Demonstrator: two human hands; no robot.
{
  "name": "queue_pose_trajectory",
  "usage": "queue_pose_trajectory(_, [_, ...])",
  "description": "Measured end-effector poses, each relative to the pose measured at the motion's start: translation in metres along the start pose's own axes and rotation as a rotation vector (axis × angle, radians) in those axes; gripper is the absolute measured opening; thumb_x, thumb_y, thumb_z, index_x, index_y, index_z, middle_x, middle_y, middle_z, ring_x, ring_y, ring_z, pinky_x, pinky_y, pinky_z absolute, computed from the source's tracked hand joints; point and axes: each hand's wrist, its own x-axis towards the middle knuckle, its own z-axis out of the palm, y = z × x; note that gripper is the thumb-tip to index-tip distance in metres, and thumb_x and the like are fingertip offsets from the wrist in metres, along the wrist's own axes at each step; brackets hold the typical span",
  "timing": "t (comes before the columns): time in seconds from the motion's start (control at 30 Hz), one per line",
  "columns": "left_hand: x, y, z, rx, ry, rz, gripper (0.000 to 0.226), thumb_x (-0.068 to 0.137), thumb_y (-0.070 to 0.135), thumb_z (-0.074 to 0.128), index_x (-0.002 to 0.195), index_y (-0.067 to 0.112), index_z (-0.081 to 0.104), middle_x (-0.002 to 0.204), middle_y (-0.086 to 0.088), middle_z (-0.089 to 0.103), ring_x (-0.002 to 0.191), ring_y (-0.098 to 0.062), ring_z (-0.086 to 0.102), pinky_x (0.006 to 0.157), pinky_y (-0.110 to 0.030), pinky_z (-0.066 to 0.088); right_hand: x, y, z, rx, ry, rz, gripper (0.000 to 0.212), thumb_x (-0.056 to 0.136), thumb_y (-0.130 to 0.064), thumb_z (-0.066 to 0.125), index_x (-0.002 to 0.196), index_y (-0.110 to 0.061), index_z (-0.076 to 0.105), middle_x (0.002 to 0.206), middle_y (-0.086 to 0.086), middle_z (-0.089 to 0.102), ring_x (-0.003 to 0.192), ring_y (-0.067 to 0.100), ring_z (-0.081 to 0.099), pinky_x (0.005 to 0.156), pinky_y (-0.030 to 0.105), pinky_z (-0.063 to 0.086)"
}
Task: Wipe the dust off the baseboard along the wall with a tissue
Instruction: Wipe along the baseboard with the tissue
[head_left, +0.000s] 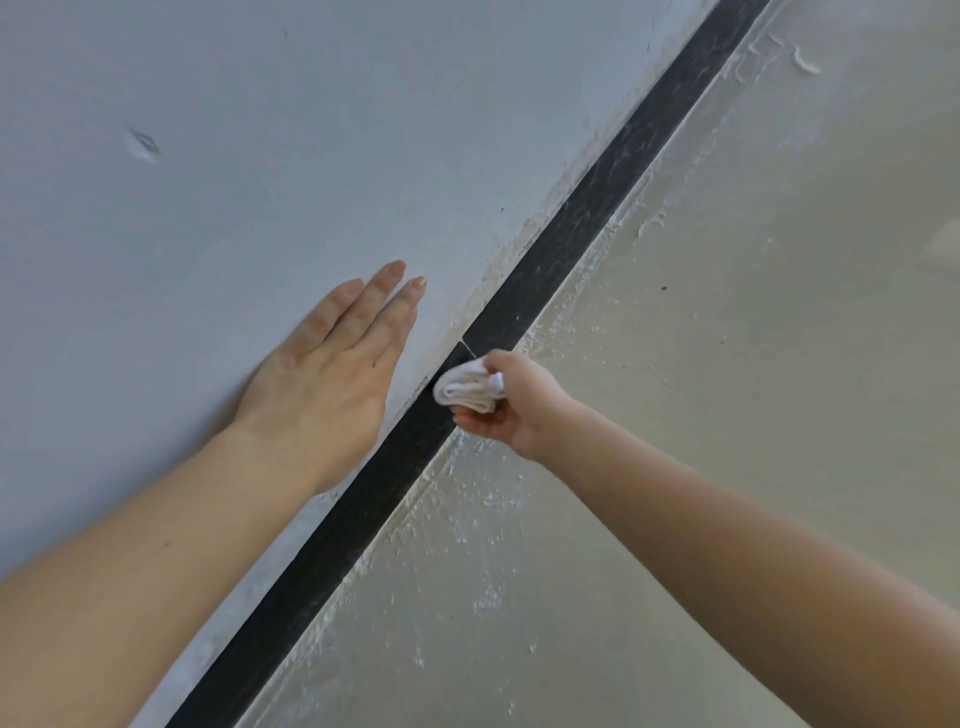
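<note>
Against the pale grey wall (218, 130), in the head view, I have the left hand (327, 374) laid flat. Its palm is to the surface, and the fingers are straight and close together, pointing up and right. It holds nothing. Its forearm comes in from the lower left corner, and the side of the hand nearest the dark baseboard (561, 249) sits just beside the strip's upper edge without covering it.

The baseboard runs as a diagonal band from bottom left to top right. From the lower right I see the right hand (511, 402) reaching in, the arm nearly straight. Its fingers are curled round a folded white tissue (467, 389), which is pressed against the baseboard's face just below a thin seam in the strip.

Toward the upper right the band shows grey dust streaks. Toward the lower left it looks darker and cleaner. The beige floor (753, 389) is flecked with white along the joint and lies open on the right hand's side.
</note>
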Motion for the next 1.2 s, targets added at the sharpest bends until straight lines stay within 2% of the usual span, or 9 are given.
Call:
queue_pose_trajectory(0.13, [0.0, -0.001, 0.003, -0.03, 0.074, -0.044, 0.065, 0.086, 0.017, 0.02, 0.147, 0.002, 0.007, 0.158, -0.007, -0.002, 0.145, -0.024, -0.01, 0.117, -0.037, -0.01, 0.02, -0.037, 0.007, 0.123, 0.082, -0.153, 0.038, 0.098, -0.015, 0.041, 0.134, -0.003, 0.045, 0.096, 0.008, 0.055, 0.068, 0.015, 0.056, 0.039, 0.018, 0.049])
queue_pose_trajectory(0.27, [0.005, 0.0, 0.004, -0.075, 0.079, -0.072, 0.064, 0.085, 0.019, 0.023, 0.146, 0.0, 0.019, 0.157, -0.007, 0.012, 0.146, -0.022, 0.003, 0.119, -0.037, -0.001, 0.015, -0.073, -0.017, 0.269, 0.186, -0.304, 0.016, 0.096, -0.005, 0.043, 0.092, -0.001, 0.057, 0.097, 0.017, 0.06, 0.07, 0.02, 0.058, 0.057, 0.025, 0.054])
queue_pose_trajectory(0.33, [0.012, 0.001, 0.002, -0.085, 0.082, -0.08, 0.064, 0.086, 0.021, 0.018, 0.146, -0.001, 0.021, 0.157, -0.009, 0.014, 0.145, -0.022, 0.006, 0.119, -0.037, 0.001, 0.007, -0.067, -0.027, 0.355, 0.228, -0.272, 0.018, 0.098, -0.013, 0.044, 0.089, -0.005, 0.057, 0.092, 0.015, 0.061, 0.066, 0.019, 0.058, 0.064, 0.027, 0.055])
queue_pose_trajectory(0.53, [0.061, -0.004, -0.013, 0.039, 0.076, -0.038, 0.064, 0.089, 0.022, 0.015, 0.148, -0.002, 0.008, 0.158, -0.014, -0.002, 0.145, -0.026, -0.005, 0.118, -0.039, -0.006, 0.021, -0.023, -0.014, -0.052, 0.111, 0.162, 0.018, 0.095, -0.011, 0.047, 0.108, -0.002, 0.057, 0.096, 0.019, 0.061, 0.065, 0.023, 0.059, 0.062, 0.033, 0.056])
queue_pose_trajectory(0.6, [0.075, -0.008, -0.019, 0.051, 0.063, -0.029, 0.065, 0.088, 0.022, 0.017, 0.148, -0.002, 0.007, 0.158, -0.015, -0.002, 0.145, -0.026, -0.004, 0.117, -0.038, -0.007, 0.03, -0.044, -0.013, -0.055, 0.108, 0.125, 0.019, 0.097, -0.009, 0.044, 0.106, 0.0, 0.058, 0.099, 0.016, 0.061, 0.066, 0.017, 0.053, 0.071, 0.03, 0.056])
queue_pose_trajectory(0.73, [0.087, -0.016, -0.042, 0.003, -0.034, 0.005, 0.066, 0.087, 0.022, 0.006, 0.147, -0.002, -0.003, 0.157, -0.013, -0.01, 0.145, -0.024, -0.008, 0.113, -0.037, -0.016, 0.038, -0.088, -0.031, -0.033, 0.211, -0.064, 0.038, 0.096, -0.006, 0.042, 0.133, 0.0, 0.044, 0.109, 0.014, 0.051, 0.07, 0.015, 0.053, 0.06, 0.026, 0.052])
queue_pose_trajectory(0.83, [0.088, -0.023, -0.064, -0.024, -0.206, 0.071, 0.064, 0.092, 0.025, 0.006, 0.139, -0.004, -0.026, 0.149, -0.013, -0.033, 0.14, -0.024, -0.027, 0.1, -0.04, -0.032, 0.016, -0.107, -0.04, -0.028, 0.269, -0.086, 0.032, 0.094, -0.003, 0.045, 0.126, -0.003, 0.047, 0.105, 0.012, 0.051, 0.078, 0.018, 0.056, 0.065, 0.027, 0.055])
queue_pose_trajectory(0.93, [0.096, -0.03, -0.078, -0.071, -0.299, 0.114, 0.064, 0.096, 0.026, 0.011, 0.142, -0.004, -0.021, 0.152, -0.013, -0.028, 0.141, -0.024, -0.026, 0.097, -0.04, -0.034, -0.006, -0.121, -0.045, -0.081, 0.314, -0.018, 0.016, 0.094, -0.005, 0.047, 0.11, -0.005, 0.049, 0.105, 0.014, 0.051, 0.082, 0.021, 0.055, 0.061, 0.028, 0.052])
queue_pose_trajectory(1.2, [0.114, -0.049, -0.097, -0.188, -0.155, 0.13, 0.062, 0.097, 0.025, 0.018, 0.147, -0.001, -0.006, 0.157, -0.013, -0.012, 0.144, -0.026, -0.016, 0.11, -0.038, -0.022, -0.044, -0.168, -0.035, -0.411, 0.255, -0.067, 0.013, 0.091, -0.006, 0.048, 0.079, -0.007, 0.05, 0.082, 0.011, 0.056, 0.069, 0.021, 0.057, 0.058, 0.028, 0.051])
